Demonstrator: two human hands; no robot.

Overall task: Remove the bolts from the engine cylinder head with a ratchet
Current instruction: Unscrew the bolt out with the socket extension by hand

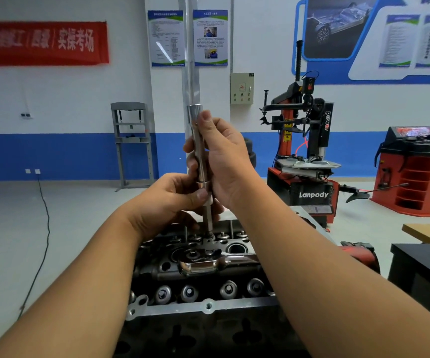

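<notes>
The left hand [175,200] is curling its fingers and thumb around the lower end of an upright socket extension [200,156], probably to keep its tip seated on a bolt [208,235] near the far edge of the cylinder head [208,280]. Just to its right, the right hand [224,156] is gripping the upper shaft with the thumb pressed near the top, seemingly to spin it by hand. The ratchet [213,263] is lying loose on the head, nearer the camera, within easy reach.
</notes>
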